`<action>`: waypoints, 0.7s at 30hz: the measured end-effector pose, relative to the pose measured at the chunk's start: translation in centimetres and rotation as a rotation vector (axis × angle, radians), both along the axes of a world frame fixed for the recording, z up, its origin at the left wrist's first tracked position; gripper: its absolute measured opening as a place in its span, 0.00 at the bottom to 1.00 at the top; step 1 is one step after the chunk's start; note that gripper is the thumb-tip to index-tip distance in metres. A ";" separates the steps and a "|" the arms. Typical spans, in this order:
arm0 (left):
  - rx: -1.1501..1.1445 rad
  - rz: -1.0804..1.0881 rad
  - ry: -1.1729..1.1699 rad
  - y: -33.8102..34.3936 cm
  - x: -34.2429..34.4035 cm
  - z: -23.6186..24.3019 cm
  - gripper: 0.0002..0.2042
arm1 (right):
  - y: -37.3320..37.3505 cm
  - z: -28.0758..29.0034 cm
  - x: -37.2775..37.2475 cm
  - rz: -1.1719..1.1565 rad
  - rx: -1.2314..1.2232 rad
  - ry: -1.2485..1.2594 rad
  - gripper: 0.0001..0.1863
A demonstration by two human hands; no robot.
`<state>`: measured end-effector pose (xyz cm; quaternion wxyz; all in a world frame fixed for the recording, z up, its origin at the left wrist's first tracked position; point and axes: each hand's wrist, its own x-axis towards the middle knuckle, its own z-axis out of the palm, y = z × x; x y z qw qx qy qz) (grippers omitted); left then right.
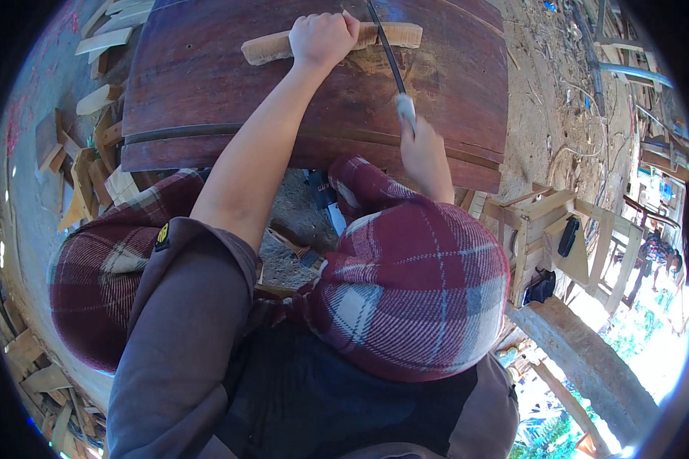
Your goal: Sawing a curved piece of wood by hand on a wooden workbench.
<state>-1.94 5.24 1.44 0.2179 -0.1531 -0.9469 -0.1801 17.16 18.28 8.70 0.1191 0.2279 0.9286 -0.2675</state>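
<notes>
A short, rough-edged wooden block [269,48] lies crosswise on the dark reddish-brown wooden tabletop [222,88]. My left hand [323,40] is closed over the middle of the block, holding it against the surface, with the thumb toward the right. In my right hand [427,157] is the pale grip of a handsaw [395,67]. Its long, dark blade appears nearly edge-on and crosses the block just right of my left hand. The blade's far tip runs toward the picture's top edge. Most of my right fingers are hidden under the hand.
Fine sawdust dusts the tabletop around the blade. Wood offcuts [84,183] lie on the ground to the left. At right stands a rough wooden frame [547,218] with dark items on it. My knees in plaid cloth [429,291] are close to the table's near edge.
</notes>
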 end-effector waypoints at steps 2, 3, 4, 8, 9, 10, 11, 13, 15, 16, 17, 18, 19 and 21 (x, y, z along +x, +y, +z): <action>0.031 -0.019 0.105 0.0 0.5 -0.7 0.17 | -0.3 0.0 2.3 -0.081 -0.049 -0.020 0.22; 0.062 -0.035 0.215 -0.1 0.7 -1.1 0.18 | -0.3 -0.1 2.1 -0.085 -0.049 -0.025 0.22; 0.069 -0.047 0.212 0.3 0.7 -0.9 0.18 | -0.4 0.6 1.5 -0.056 -0.031 -0.017 0.21; 0.063 -0.019 0.165 0.5 0.1 -0.7 0.18 | 0.5 1.9 -0.6 -0.008 -0.005 -0.077 0.21; 0.061 -0.001 0.181 0.6 0.1 -0.8 0.17 | 0.9 2.2 -1.3 -0.010 -0.003 -0.071 0.21; 0.055 -0.004 0.181 0.3 0.4 -1.1 0.17 | 1.3 2.2 -1.8 0.025 -0.012 -0.074 0.21; 0.051 -0.023 0.210 -0.3 0.8 -1.4 0.17 | 1.6 1.9 -2.4 0.060 -0.022 -0.076 0.21; 0.049 -0.053 0.253 -1.4 0.9 -1.3 0.16 | 1.2 0.4 -4.3 0.085 -0.039 -0.027 0.21; 0.043 -0.066 0.250 -0.3 0.6 -0.8 0.16 | 0.9 -0.1 -6.2 0.083 -0.032 0.028 0.21; 0.044 -0.083 0.262 0.2 0.6 -0.7 0.16 | 0.1 -0.4 -7.3 0.051 0.018 0.064 0.20; 0.043 -0.077 0.264 0.4 0.9 -0.7 0.15 | -0.3 -0.8 -7.9 0.020 0.062 0.099 0.20; 0.041 -0.073 0.267 0.5 1.0 -0.6 0.15 | -0.1 -0.8 -7.9 0.003 0.058 0.112 0.20; 0.044 -0.071 0.270 0.5 1.2 -0.5 0.15 | -0.1 -1.1 -7.8 -0.005 0.028 0.120 0.20; 0.030 -0.063 0.249 0.8 0.8 -0.3 0.15 | 0.4 -1.6 -6.9 -0.004 0.003 0.145 0.20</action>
